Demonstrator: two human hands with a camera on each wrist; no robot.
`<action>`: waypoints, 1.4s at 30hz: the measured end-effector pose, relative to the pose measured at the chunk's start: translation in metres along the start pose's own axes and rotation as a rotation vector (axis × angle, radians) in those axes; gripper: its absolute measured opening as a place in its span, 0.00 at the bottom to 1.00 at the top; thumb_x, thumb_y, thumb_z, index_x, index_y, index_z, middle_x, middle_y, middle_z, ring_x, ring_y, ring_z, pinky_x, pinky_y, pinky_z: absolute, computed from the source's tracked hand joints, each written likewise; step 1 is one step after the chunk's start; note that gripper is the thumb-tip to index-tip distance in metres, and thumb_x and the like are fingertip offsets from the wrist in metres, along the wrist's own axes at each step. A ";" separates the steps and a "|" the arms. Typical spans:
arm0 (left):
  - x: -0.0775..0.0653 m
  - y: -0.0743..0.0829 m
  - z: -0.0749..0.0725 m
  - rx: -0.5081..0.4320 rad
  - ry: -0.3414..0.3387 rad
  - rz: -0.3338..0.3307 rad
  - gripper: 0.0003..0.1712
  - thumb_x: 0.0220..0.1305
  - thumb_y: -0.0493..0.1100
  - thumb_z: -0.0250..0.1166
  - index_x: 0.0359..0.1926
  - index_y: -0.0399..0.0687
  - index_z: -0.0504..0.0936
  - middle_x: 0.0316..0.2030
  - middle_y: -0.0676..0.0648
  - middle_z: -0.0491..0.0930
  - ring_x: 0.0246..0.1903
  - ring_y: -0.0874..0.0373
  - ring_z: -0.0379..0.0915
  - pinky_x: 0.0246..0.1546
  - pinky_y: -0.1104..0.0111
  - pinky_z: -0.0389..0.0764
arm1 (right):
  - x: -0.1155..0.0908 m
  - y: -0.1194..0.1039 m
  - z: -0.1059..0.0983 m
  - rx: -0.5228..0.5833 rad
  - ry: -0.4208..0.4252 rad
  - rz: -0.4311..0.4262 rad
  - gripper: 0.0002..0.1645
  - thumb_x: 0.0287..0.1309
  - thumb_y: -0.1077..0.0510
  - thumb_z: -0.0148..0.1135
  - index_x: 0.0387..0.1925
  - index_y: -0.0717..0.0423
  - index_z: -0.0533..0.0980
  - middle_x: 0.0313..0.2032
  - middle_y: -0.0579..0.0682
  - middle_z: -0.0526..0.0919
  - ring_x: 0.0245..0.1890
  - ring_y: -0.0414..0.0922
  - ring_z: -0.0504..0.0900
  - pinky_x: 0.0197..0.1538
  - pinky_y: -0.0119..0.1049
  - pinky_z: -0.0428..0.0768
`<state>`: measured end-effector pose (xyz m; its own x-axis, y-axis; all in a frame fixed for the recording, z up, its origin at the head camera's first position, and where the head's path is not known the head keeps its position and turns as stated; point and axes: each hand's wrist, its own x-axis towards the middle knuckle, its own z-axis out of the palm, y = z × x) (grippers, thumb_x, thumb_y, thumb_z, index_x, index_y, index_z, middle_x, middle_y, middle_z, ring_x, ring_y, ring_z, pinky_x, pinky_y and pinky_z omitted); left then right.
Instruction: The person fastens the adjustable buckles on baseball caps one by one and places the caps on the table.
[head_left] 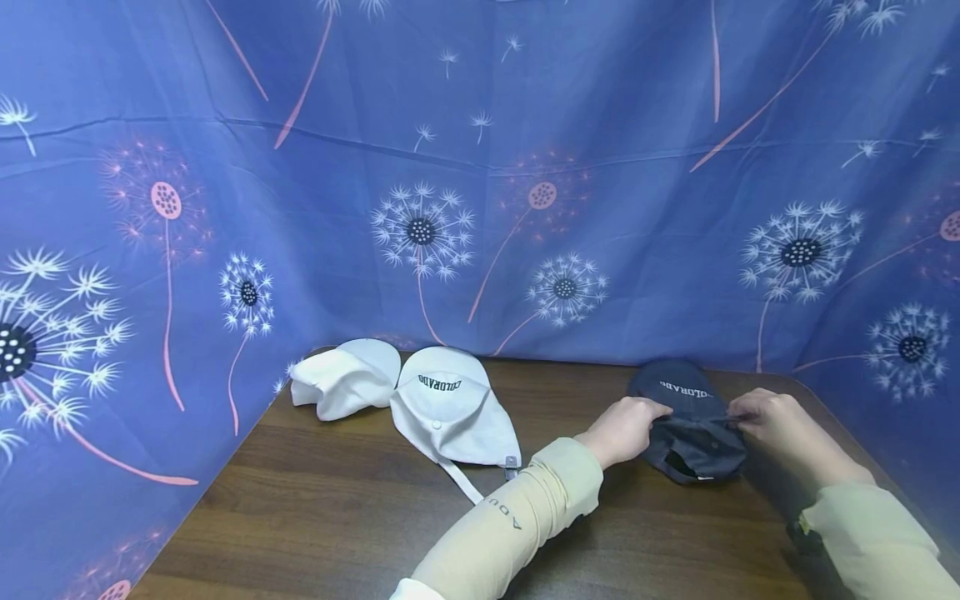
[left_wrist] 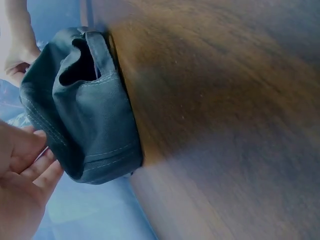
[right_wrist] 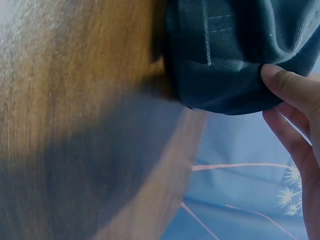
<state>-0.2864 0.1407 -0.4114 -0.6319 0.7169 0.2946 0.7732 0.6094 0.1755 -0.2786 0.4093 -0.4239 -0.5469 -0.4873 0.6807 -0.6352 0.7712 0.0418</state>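
Observation:
A dark cap [head_left: 693, 446] lettered COLORADO rests on the wooden table at the right, its brim toward the back cloth and its strap opening toward me. My left hand [head_left: 624, 429] pinches the cap's fabric on its left side. On the opposite side, my right hand [head_left: 772, 421] pinches the fabric between thumb and fingers. In the left wrist view the dark cap [left_wrist: 95, 110] shows a folded crown, with the left thumb and fingers [left_wrist: 37, 172] at its edge. The right thumb [right_wrist: 282, 82] presses on the cloth in the right wrist view.
Two white caps stand at the back left: a crumpled one [head_left: 348, 383] and one lettered COLORADO [head_left: 450, 417], whose loose strap [head_left: 459, 482] trails forward. Blue dandelion-print cloth [head_left: 480, 108] hangs behind and beside the wooden table [head_left: 315, 508]. My left forearm crosses the table's middle.

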 end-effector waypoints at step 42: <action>-0.080 -0.043 -0.120 0.161 -0.117 -0.060 0.38 0.61 0.56 0.62 0.69 0.50 0.62 0.64 0.47 0.67 0.64 0.53 0.63 0.64 0.62 0.64 | 0.125 -0.119 -0.032 0.064 -0.543 0.120 0.15 0.54 0.59 0.66 0.45 0.56 0.80 0.46 0.56 0.81 0.49 0.59 0.77 0.48 0.56 0.76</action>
<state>-0.2628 0.0164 -0.3293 -0.6859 0.7062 0.1755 0.7212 0.6919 0.0343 -0.2541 0.2695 -0.3201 -0.8088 -0.5521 0.2028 -0.5741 0.8159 -0.0687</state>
